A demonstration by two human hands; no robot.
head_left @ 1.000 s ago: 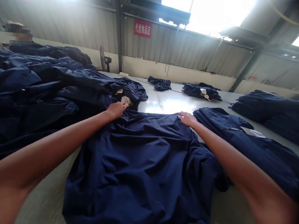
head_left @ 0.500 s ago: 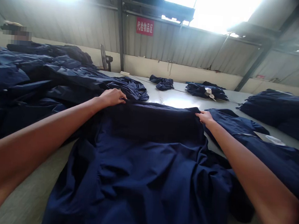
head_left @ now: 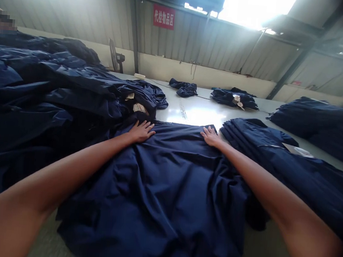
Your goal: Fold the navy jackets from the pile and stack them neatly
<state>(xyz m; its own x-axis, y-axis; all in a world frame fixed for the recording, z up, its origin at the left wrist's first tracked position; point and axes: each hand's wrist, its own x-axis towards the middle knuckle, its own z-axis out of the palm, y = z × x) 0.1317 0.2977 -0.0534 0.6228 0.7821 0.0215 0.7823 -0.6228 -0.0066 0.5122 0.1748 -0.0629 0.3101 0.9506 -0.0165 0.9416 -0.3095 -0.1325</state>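
A dark navy garment [head_left: 167,175] lies spread over the near edge of the table, its lower part hanging down towards me. My left hand [head_left: 142,131] rests flat on its far left corner with the fingers stretched out. On the far right corner lies my right hand [head_left: 211,136], palm down and fingers apart. Wrinkles run through the cloth between and below the hands. What kind of garment it is, I cannot tell.
Heaped navy garments [head_left: 52,91] fill the left side. Folded navy garments [head_left: 265,147] with a paper tag [head_left: 299,150] lie close on the right, another stack [head_left: 317,120] behind. Small bundles lie farther back on the white table [head_left: 175,112]. A fan [head_left: 115,56] and a person stand beyond.
Both hands have let go of the garment's raised far edge and now lie flat on it. The cloth has come down onto the table. The view has tilted slightly down.
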